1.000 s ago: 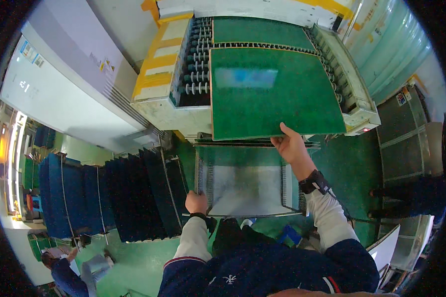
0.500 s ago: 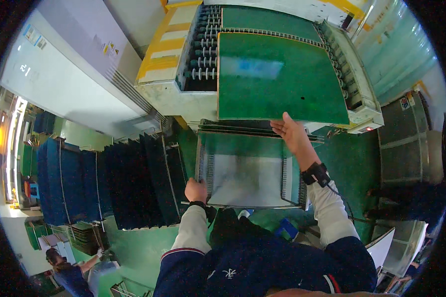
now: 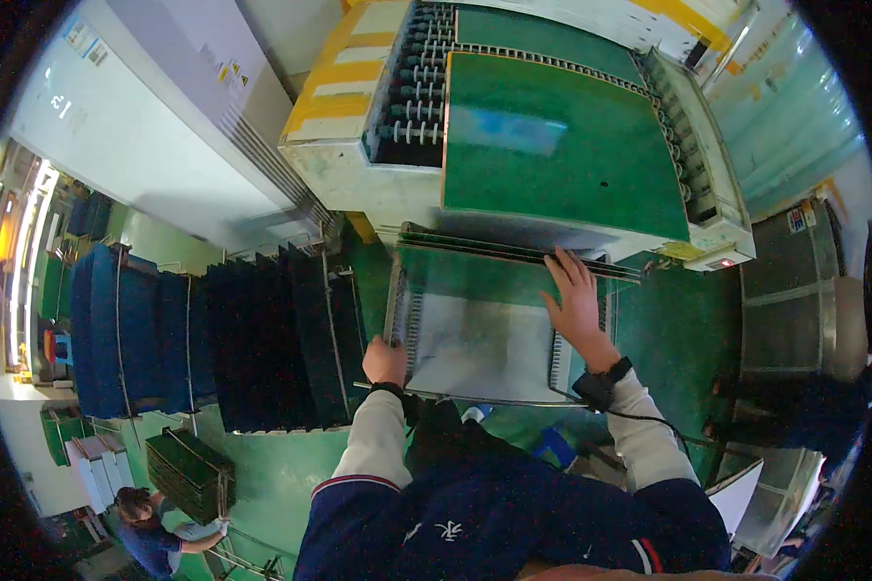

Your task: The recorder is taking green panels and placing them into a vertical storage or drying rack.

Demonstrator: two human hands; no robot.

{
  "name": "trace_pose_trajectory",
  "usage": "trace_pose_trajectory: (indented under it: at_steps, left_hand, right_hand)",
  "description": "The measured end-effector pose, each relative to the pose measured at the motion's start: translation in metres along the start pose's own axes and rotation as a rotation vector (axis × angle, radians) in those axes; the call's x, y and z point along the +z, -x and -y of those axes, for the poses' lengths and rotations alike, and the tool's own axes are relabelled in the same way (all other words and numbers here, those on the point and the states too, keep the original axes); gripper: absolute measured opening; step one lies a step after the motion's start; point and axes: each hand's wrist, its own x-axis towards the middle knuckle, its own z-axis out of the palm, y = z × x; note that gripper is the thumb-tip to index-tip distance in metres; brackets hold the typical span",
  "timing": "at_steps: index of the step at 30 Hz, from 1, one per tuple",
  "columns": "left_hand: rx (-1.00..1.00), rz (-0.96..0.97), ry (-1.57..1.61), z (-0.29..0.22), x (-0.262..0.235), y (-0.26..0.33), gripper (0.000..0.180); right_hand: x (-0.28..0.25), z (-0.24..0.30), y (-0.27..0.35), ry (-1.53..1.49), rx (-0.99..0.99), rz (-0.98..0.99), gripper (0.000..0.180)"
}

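A metal rack (image 3: 393,315) with toothed, spring-like sides stands in front of me. Several thin green panels (image 3: 499,268) stand upright along its far side. My left hand (image 3: 386,362) is closed round the rack's left side near its front corner. Over the rack's far right part, my right hand (image 3: 576,305) is open with fingers spread. Its fingertips reach the top edges of the standing panels; whether they touch cannot be made out. Beyond, a large glossy green panel (image 3: 562,145) lies flat on the roller conveyor (image 3: 417,131), its near edge at the conveyor's end.
Another green panel (image 3: 543,37) lies farther up the conveyor. Racks of dark blue panels (image 3: 262,339) stand left, below a white cabinet (image 3: 155,155). At lower left a person (image 3: 155,533) handles a rack of green boards (image 3: 189,474). A grey cart (image 3: 790,290) stands right.
My right hand has come down from the big panel's near edge to the rack's standing panels. My left hand keeps its hold. The other person's rack of boards has come into fuller view.
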Motion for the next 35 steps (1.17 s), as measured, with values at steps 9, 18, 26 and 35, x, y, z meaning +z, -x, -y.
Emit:
trace_pose_trajectory:
  at_steps: [9,18,26,35]
  left_hand:
    - [-0.010,0.029,-0.019,0.006,0.002,-0.002,0.034]
    - [0.000,0.051,0.057,0.007,0.009,-0.004,0.036]
    - [-0.141,0.185,0.120,-0.003,-0.022,0.008,0.038]
    - [-0.090,0.020,0.073,0.016,0.017,-0.002,0.023]
  right_hand:
    - [0.003,0.021,0.017,0.050,0.043,0.023,0.077]
    - [0.005,0.009,0.012,0.044,-0.040,-0.078,0.062]
    - [0.021,-0.017,-0.001,-0.099,-0.003,0.028,0.032]
    - [0.024,-0.062,-0.041,-0.010,0.044,0.448,0.044]
